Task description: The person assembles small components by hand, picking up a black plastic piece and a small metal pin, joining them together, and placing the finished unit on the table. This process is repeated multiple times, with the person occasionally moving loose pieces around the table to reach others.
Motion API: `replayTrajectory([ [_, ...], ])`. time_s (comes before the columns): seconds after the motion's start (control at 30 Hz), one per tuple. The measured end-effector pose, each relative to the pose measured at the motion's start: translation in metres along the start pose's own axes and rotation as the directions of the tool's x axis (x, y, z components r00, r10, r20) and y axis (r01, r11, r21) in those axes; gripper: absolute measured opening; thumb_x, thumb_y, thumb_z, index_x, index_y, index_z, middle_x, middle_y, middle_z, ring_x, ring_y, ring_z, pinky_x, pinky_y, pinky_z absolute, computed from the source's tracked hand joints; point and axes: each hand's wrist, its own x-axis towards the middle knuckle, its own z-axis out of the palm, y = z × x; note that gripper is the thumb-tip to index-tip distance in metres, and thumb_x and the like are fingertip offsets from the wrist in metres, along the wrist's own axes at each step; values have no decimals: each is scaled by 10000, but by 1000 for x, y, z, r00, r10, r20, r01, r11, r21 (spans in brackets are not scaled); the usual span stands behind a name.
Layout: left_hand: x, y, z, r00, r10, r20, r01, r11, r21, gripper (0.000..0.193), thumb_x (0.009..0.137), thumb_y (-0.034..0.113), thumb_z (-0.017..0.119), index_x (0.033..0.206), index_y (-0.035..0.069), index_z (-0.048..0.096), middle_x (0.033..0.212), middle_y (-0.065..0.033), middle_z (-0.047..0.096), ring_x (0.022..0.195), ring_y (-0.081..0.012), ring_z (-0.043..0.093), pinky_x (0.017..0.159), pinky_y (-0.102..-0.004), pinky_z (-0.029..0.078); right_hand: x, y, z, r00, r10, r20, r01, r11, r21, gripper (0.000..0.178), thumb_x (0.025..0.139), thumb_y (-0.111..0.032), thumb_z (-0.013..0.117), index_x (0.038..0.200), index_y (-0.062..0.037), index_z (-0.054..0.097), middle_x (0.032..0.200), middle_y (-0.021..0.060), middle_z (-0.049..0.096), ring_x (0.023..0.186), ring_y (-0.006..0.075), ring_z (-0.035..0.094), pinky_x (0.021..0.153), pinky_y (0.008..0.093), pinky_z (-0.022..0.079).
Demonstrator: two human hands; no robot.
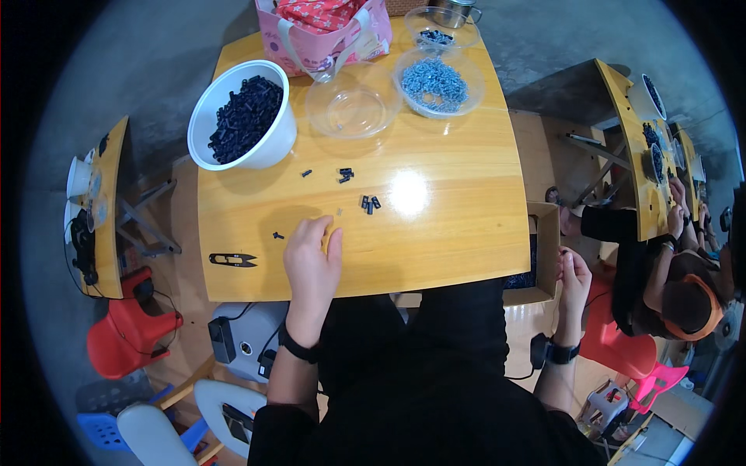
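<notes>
My left hand [313, 258] rests at the table's front edge, fingers loosely bent and thumb apart, with nothing visible in it. Just past its fingertips lies a tiny pale piece [339, 211]. A small black part [278, 235] sits left of this hand, and black thread snips [233, 260] lie farther left. Beyond the fingers are two loose clusters of small black plastic parts [370, 204] and a single one [306, 173]. My right hand [573, 281] is off the table's right side, by a cardboard box [546, 256]. Its fingers are pinched together; whatever they hold is too small to make out.
Along the back stand a white tub [203, 140] of black parts, a clear bowl [353, 128], a clear bowl of screw-like metal pieces [435, 84] and a pink bag [373, 43]. The box beside the table holds dark pieces. Another person [684, 299] works at the right.
</notes>
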Motion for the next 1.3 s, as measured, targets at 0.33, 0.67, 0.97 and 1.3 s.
replayTrajectory([
  [0.33, 18, -6, 22, 991, 136, -7, -134, 983, 122, 82, 757, 10, 610, 827, -23, 582, 727, -114, 583, 624, -249, 562, 584, -326, 454, 32, 5, 28, 980, -169, -106, 136, 956, -259, 244, 826, -90, 624, 1040, 24, 590, 770, 16, 602, 653, 48, 515, 585, 179, 407],
  [0.67, 0, 45, 0, 805, -93, 587, 591, 230, -774, 147, 776, 27, 637, 913, 7, 587, 763, -59, 628, 610, -93, 565, 540, -189, 424, -38, -95, 201, 605, -383, 698, 404, 903, 145, 122, 733, -10, 692, 844, -11, 641, 745, 72, 609, 653, 128, 588, 568, 225, 468],
  [0.97, 43, 26, -5, 804, -140, 577, 516, 647, -562, 121, 788, 63, 641, 888, 3, 610, 756, -70, 637, 610, -126, 581, 551, -231, 437, -18, -68, 221, 648, -360, 671, 401, 911, 101, 75, 754, -9, 674, 822, 4, 644, 750, 68, 620, 633, 121, 579, 568, 209, 463],
  [1.3, 105, -3, 23, 931, 262, 254, -306, 940, 152, 82, 689, 3, 639, 771, 0, 641, 743, -147, 610, 674, -299, 591, 610, -339, 472, -11, -44, 207, 807, -107, 580, -34, 973, 226, 57, 767, -12, 665, 767, 10, 612, 746, 40, 636, 675, 63, 587, 599, 202, 482],
])
